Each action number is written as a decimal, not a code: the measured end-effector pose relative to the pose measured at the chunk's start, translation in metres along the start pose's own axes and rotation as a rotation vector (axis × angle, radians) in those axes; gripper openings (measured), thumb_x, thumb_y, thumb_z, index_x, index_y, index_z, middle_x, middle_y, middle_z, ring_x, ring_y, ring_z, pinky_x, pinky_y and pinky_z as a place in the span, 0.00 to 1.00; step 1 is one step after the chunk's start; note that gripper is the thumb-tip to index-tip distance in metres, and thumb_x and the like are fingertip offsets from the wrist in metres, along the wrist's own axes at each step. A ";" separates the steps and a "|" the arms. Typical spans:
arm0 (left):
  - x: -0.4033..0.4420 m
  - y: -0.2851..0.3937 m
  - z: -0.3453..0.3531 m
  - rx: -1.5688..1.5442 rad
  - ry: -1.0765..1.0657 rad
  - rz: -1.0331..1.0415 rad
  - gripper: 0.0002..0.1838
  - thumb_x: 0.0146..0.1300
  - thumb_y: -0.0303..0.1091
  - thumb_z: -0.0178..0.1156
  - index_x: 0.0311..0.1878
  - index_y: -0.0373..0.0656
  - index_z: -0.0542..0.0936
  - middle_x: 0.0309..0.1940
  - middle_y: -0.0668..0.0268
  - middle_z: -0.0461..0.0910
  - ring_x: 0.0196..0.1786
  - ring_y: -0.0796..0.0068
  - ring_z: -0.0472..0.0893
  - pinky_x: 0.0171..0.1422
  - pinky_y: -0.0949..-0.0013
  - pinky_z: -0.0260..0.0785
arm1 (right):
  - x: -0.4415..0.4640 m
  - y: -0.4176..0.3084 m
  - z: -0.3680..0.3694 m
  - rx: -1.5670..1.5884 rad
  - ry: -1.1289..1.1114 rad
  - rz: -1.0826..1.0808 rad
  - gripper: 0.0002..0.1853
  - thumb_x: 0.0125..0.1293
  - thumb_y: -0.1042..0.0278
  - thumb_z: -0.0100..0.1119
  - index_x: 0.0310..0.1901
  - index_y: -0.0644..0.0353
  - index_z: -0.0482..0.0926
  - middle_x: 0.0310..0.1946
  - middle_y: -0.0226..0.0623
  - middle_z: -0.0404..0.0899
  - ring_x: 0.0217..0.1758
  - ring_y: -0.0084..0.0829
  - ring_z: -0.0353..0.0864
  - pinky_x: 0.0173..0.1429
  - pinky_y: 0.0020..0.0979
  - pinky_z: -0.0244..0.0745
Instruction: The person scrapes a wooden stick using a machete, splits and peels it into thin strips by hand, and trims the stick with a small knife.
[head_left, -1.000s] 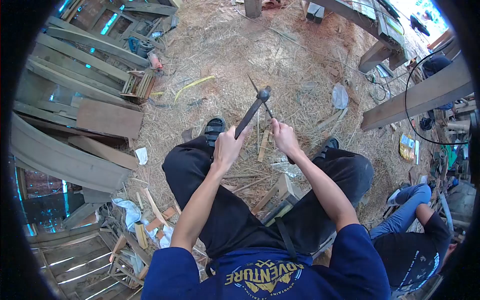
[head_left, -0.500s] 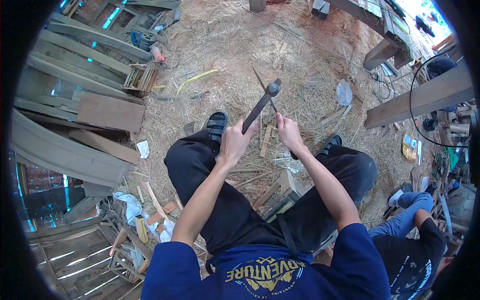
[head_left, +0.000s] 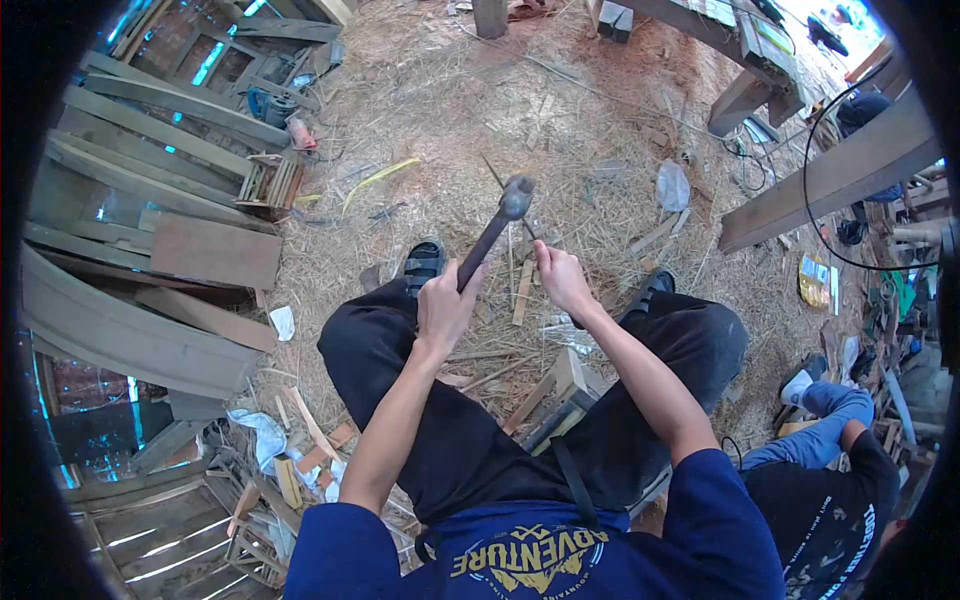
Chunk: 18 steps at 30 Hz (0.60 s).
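Observation:
In the head view, my left hand (head_left: 443,312) is closed round the handle of a hammer (head_left: 487,242), whose metal head points up and away from me. My right hand (head_left: 565,280) pinches the near end of a thin, dark, pointed rod (head_left: 492,170). That rod slants forward to the left and passes behind the hammer head, partly hidden by it. Whether rod and hammer touch, I cannot tell. Both hands are held out above the straw-strewn ground, between my bent knees.
A wooden frame (head_left: 568,385) stands between my legs. Curved timber pieces (head_left: 130,320) are stacked at the left. A thick beam (head_left: 830,175) juts in from the right, with a black cable (head_left: 808,190) beside it. Another person (head_left: 820,490) sits low at the right.
Both hands have come slightly left and closer to my body, with the hammer and rod still held. The camera view has shifted a little. The other person's torso has turned slightly.

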<state>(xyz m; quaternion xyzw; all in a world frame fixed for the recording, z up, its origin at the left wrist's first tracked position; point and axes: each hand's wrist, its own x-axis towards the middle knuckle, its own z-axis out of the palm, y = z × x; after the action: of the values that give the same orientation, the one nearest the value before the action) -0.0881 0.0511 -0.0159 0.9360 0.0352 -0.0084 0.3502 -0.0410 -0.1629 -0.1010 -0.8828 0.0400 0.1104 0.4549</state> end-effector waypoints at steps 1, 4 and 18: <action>-0.001 -0.004 0.002 0.027 0.010 0.011 0.26 0.72 0.56 0.59 0.39 0.36 0.81 0.20 0.47 0.79 0.28 0.46 0.84 0.33 0.52 0.71 | -0.002 0.000 0.000 0.009 -0.008 0.000 0.33 0.81 0.44 0.39 0.40 0.68 0.84 0.36 0.66 0.82 0.46 0.66 0.82 0.52 0.57 0.76; 0.000 -0.010 0.011 0.040 -0.101 -0.083 0.30 0.72 0.60 0.56 0.40 0.35 0.82 0.24 0.43 0.82 0.35 0.40 0.85 0.40 0.45 0.75 | 0.001 0.007 0.003 -0.022 0.021 -0.016 0.34 0.81 0.43 0.39 0.37 0.69 0.83 0.30 0.58 0.82 0.39 0.59 0.84 0.48 0.51 0.77; -0.001 -0.003 0.001 0.038 -0.136 -0.078 0.29 0.71 0.59 0.57 0.38 0.36 0.80 0.23 0.44 0.80 0.33 0.39 0.84 0.38 0.47 0.73 | -0.005 -0.011 -0.009 -0.001 -0.013 0.011 0.31 0.81 0.46 0.39 0.41 0.67 0.84 0.31 0.62 0.82 0.42 0.63 0.83 0.50 0.54 0.77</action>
<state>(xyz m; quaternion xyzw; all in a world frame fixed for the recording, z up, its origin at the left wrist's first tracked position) -0.0891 0.0526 -0.0187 0.9376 0.0476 -0.0865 0.3333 -0.0421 -0.1638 -0.0858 -0.8820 0.0421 0.1186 0.4541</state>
